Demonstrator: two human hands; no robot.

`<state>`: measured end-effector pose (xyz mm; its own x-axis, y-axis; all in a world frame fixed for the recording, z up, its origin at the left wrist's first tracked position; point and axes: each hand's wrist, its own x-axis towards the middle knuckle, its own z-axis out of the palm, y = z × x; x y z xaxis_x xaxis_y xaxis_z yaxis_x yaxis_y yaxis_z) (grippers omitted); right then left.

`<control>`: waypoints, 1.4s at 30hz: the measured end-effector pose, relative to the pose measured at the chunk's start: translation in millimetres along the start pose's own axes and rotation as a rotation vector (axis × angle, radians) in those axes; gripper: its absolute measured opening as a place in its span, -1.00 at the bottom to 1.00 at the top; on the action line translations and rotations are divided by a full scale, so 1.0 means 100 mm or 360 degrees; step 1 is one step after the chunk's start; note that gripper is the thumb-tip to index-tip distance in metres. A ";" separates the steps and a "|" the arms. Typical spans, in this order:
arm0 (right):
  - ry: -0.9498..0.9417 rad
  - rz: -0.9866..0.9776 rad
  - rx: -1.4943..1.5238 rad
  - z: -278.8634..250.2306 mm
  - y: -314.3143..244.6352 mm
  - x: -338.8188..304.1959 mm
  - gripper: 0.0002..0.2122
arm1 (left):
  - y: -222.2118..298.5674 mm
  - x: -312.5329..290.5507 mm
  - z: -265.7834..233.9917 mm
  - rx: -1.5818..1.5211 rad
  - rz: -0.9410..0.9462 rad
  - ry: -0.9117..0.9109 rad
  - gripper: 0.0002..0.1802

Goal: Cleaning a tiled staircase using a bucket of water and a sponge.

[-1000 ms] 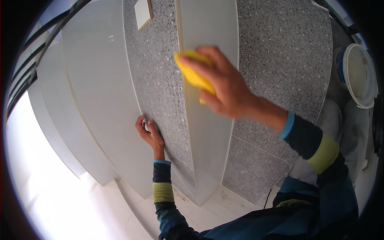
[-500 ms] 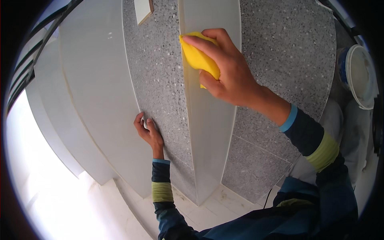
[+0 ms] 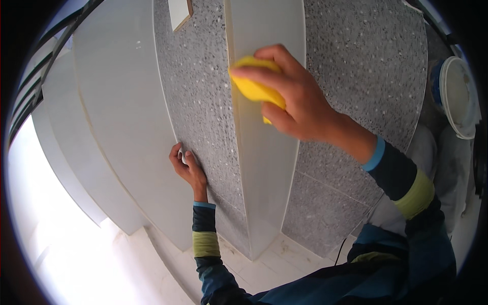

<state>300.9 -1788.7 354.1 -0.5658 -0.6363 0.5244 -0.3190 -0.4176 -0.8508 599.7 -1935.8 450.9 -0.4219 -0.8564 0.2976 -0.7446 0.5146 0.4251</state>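
Note:
My right hand (image 3: 300, 96) is closed around a yellow sponge (image 3: 254, 84), bent under the fingers. The sponge lies against the pale riser (image 3: 269, 168), at the seam where the riser meets a grey speckled stair tread (image 3: 201, 76). Motion slightly blurs its outline. Lower and to the left, my left hand (image 3: 190, 170) rests at the white-lined outer edge of that same tread. Its fingers and thumb are curled toward each other, with a small pale patch between them that I cannot make out.
A second speckled tread (image 3: 366, 76) lies to the right. Near the right rim stands a white bucket (image 3: 457, 96). A white board piece (image 3: 180, 12) lies on the left tread at the top. Dark railing bars (image 3: 30, 76) are at upper left; pale floor tiles (image 3: 284, 254) run below.
My right hand and the sponge have moved down along the seam, slightly to the right. My left hand stays at the tread edge.

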 end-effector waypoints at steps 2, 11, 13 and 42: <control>-0.0019 -0.0009 0.0036 -0.02 -0.01 -0.05 -0.50 | 0.00 0.00 -0.03 0.0035 -0.0033 -0.0018 -0.62; -0.0073 0.0027 0.0057 -0.08 -0.07 -0.05 -0.55 | 0.04 0.01 0.02 0.0060 0.0049 0.0024 -0.64; -0.0172 0.0013 0.0086 -0.17 -0.05 -0.12 -0.54 | 0.02 -0.01 0.01 0.0039 0.0013 0.0019 -0.64; -0.0217 0.0860 0.0319 -0.82 0.02 -1.49 -0.49 | 2.40 1.01 0.90 0.0496 0.0313 -0.0997 -0.52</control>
<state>322.2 -1642.0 271.8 -0.5013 -0.8648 0.0290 0.1445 -0.1168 -0.9826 331.6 -1902.7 506.2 -0.7105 -0.6608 -0.2420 -0.6980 0.7054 0.1232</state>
